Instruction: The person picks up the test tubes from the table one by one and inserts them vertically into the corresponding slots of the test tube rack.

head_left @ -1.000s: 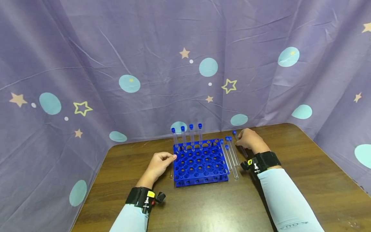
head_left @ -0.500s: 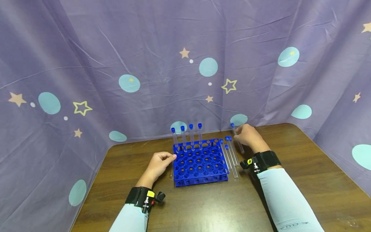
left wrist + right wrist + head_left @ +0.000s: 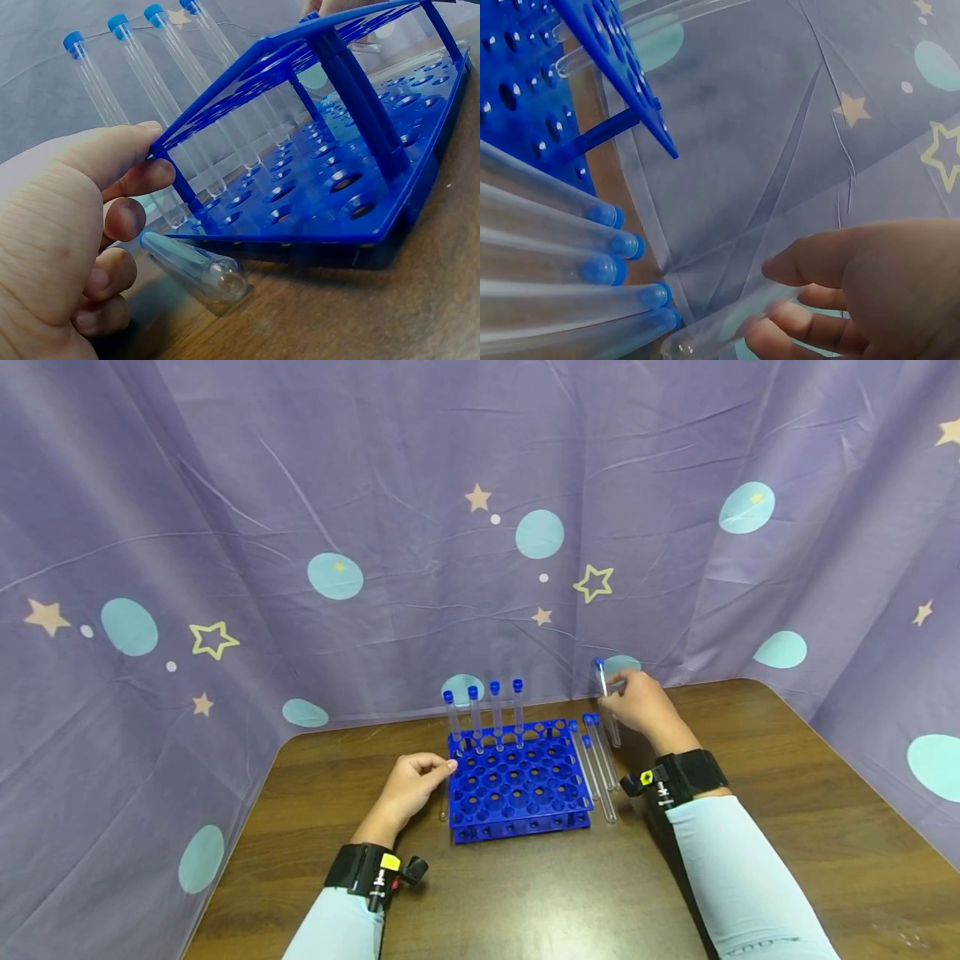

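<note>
A blue-capped tube (image 3: 602,680) stands tilted beyond the rack's right side, pinched between the thumb and fingers of the right hand (image 3: 642,703). Near it, several loose tubes (image 3: 604,797) lie beside the blue rack (image 3: 517,818), which holds four upright tubes (image 3: 497,712). The left hand (image 3: 407,787) pinches the rack's corner with thumb and forefinger, another tube (image 3: 187,262) lying below. Dark lettering on the right sleeve (image 3: 750,877) is too faint to read.
</note>
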`<action>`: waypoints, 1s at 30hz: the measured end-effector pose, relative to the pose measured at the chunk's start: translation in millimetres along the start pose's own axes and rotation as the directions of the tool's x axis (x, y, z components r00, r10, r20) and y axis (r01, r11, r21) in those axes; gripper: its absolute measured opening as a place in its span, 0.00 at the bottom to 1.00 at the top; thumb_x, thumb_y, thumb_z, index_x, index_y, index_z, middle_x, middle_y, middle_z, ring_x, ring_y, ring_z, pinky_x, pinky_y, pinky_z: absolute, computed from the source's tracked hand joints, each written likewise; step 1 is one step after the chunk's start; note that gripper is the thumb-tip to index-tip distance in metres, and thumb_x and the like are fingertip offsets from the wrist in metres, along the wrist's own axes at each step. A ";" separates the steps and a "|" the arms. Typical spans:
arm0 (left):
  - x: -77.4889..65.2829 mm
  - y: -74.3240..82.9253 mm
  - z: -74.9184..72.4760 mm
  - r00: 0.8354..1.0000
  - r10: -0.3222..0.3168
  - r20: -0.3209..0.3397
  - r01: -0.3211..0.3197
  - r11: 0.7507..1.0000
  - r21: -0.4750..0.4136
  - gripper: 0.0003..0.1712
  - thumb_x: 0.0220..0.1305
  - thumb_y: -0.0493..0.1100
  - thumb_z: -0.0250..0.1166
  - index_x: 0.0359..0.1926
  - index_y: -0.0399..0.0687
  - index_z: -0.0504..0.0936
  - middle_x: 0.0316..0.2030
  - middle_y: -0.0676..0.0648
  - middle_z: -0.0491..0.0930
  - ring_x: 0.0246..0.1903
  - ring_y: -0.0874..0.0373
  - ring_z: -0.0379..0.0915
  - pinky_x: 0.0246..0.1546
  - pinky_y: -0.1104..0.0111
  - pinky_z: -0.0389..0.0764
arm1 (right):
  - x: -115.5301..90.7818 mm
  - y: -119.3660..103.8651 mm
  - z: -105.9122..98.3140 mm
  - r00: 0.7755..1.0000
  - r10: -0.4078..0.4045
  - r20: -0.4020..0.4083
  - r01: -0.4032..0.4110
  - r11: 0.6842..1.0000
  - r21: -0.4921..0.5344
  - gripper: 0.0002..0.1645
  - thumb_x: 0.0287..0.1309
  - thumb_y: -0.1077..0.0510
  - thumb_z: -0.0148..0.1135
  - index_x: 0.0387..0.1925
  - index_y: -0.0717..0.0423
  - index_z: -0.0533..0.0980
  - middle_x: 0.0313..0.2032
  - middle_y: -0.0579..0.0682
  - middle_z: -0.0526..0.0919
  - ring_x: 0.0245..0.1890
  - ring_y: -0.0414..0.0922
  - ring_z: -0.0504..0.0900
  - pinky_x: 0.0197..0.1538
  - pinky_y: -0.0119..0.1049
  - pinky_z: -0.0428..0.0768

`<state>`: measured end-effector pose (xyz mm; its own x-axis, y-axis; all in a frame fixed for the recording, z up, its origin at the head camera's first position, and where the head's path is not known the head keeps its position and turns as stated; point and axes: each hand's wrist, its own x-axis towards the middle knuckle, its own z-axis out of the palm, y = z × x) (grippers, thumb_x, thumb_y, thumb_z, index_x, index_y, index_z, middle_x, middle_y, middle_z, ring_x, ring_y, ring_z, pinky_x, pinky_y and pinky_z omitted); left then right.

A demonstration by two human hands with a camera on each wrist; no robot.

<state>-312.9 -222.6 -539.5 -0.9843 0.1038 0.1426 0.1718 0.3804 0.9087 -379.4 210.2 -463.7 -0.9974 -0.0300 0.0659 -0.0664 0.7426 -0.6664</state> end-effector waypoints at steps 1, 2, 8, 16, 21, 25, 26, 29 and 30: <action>0.0 -0.2 0.1 1.000 0.000 0.000 0.000 1.000 0.000 0.11 0.76 0.41 0.76 0.40 0.36 0.95 0.30 0.53 0.85 0.34 0.64 0.76 0.40 0.71 0.76 | -0.2 -0.7 -0.5 1.000 -0.006 -0.002 0.006 1.000 0.009 0.31 0.76 0.51 0.70 0.71 0.64 0.79 0.44 0.59 0.93 0.37 0.51 0.92 0.50 0.53 0.88; 0.1 -0.4 0.2 1.000 -0.001 0.000 0.001 1.000 -0.001 0.11 0.76 0.41 0.76 0.40 0.36 0.95 0.30 0.53 0.85 0.34 0.64 0.76 0.40 0.71 0.76 | -0.5 -1.4 -1.1 1.000 -0.012 -0.006 0.012 1.000 0.017 0.31 0.76 0.51 0.70 0.72 0.63 0.79 0.43 0.58 0.93 0.36 0.49 0.92 0.49 0.52 0.88; -0.6 -0.1 0.7 1.000 -0.002 -0.001 0.002 1.000 -0.003 0.11 0.76 0.42 0.76 0.40 0.36 0.95 0.33 0.49 0.89 0.36 0.63 0.76 0.42 0.71 0.77 | -2.6 -7.2 -1.6 0.996 -0.056 -0.063 0.059 0.997 0.049 0.31 0.77 0.50 0.71 0.72 0.61 0.77 0.45 0.58 0.93 0.40 0.52 0.92 0.55 0.57 0.87; -0.8 0.8 1.1 1.000 -0.005 -0.007 0.005 1.000 -0.004 0.11 0.76 0.42 0.76 0.40 0.37 0.95 0.33 0.49 0.89 0.36 0.63 0.77 0.42 0.71 0.77 | -4.8 -14.0 -0.3 0.974 -0.129 -0.185 0.151 0.982 0.114 0.28 0.76 0.52 0.73 0.68 0.60 0.77 0.49 0.61 0.92 0.50 0.62 0.91 0.56 0.60 0.86; -0.4 0.4 1.2 1.000 -0.002 -0.005 0.002 1.000 0.001 0.11 0.76 0.42 0.76 0.40 0.37 0.95 0.36 0.47 0.92 0.37 0.63 0.78 0.43 0.71 0.78 | -6.5 -20.9 0.2 0.953 -0.167 -0.251 0.210 0.965 0.154 0.26 0.75 0.54 0.75 0.66 0.61 0.77 0.47 0.61 0.91 0.46 0.61 0.92 0.52 0.53 0.88; -0.9 0.6 1.1 1.000 -0.004 0.000 0.004 1.000 0.001 0.11 0.77 0.42 0.76 0.41 0.37 0.95 0.36 0.45 0.91 0.37 0.63 0.77 0.44 0.71 0.77 | -8.6 -29.7 2.0 0.940 -0.181 -0.289 0.241 0.953 0.186 0.26 0.74 0.57 0.76 0.65 0.62 0.78 0.46 0.60 0.92 0.43 0.58 0.93 0.47 0.40 0.87; -1.0 0.8 1.1 1.000 -0.004 0.000 0.004 1.000 0.002 0.11 0.77 0.42 0.76 0.41 0.37 0.95 0.36 0.46 0.91 0.37 0.63 0.77 0.43 0.71 0.77 | -9.1 -32.2 3.0 0.938 -0.183 -0.295 0.246 0.950 0.191 0.26 0.73 0.57 0.77 0.65 0.63 0.78 0.45 0.60 0.92 0.42 0.57 0.93 0.45 0.37 0.86; -1.4 1.2 0.7 1.000 -0.001 0.002 0.001 1.000 0.000 0.11 0.76 0.42 0.76 0.41 0.37 0.95 0.35 0.47 0.90 0.37 0.63 0.77 0.43 0.71 0.77 | -10.9 -39.1 6.7 0.932 -0.193 -0.306 0.264 0.941 0.212 0.26 0.72 0.59 0.77 0.64 0.63 0.78 0.45 0.59 0.93 0.41 0.54 0.93 0.43 0.30 0.83; -1.4 1.4 0.7 1.000 -0.001 0.002 0.001 1.000 0.001 0.11 0.76 0.42 0.76 0.41 0.36 0.95 0.34 0.47 0.89 0.36 0.62 0.76 0.43 0.71 0.76 | -11.5 -41.3 8.0 0.930 -0.200 -0.307 0.273 0.938 0.215 0.26 0.72 0.59 0.77 0.64 0.63 0.78 0.45 0.59 0.93 0.41 0.54 0.93 0.42 0.29 0.83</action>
<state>-311.3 -221.5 -538.7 -0.9843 0.1057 0.1411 0.1711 0.3812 0.9085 -365.4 174.6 -442.9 -0.9058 0.0285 0.4227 -0.3406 0.5444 -0.7666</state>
